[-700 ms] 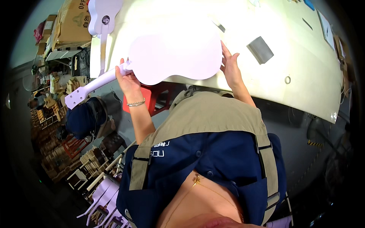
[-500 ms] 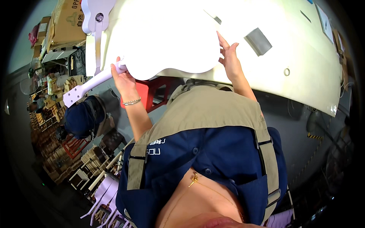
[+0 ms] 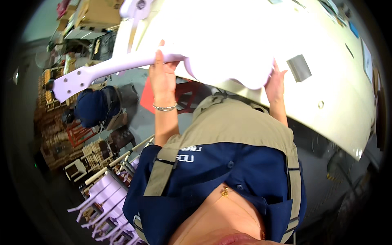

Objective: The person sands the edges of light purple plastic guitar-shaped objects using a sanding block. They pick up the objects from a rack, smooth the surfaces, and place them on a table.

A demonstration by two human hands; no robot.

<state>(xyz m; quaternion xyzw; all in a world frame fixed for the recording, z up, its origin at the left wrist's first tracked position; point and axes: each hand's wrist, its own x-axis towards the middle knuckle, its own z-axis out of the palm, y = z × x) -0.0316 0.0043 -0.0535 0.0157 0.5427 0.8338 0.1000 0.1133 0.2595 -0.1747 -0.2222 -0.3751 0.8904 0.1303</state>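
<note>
A pale lilac ukulele [image 3: 118, 65] without strings lies across in front of me, its headstock with bare peg holes pointing left. Its body is washed out by glare over the white table. Around the neck, close to the body, my left hand [image 3: 164, 79] is closed, thumb on the near side. My right hand [image 3: 275, 86] grips the rounded end of the body, with its fingers partly hidden behind the edge. To the right of that hand, a grey rectangular block [image 3: 300, 68] sits on the table.
Another lilac ukulele [image 3: 141, 9] lies at the far left of the white table [image 3: 339, 102]. A small ring [image 3: 320, 104] rests near its right side. Below the table edge stands a red stool [image 3: 148, 98]. A person in blue [image 3: 96, 106] is at the left, with racked lilac ukuleles [image 3: 106, 196] behind me.
The ukulele has tilted up, its headstock swinging higher and its body lifting at an angle. My right hand has closed on the body's end, where before its fingers were spread beside it.
</note>
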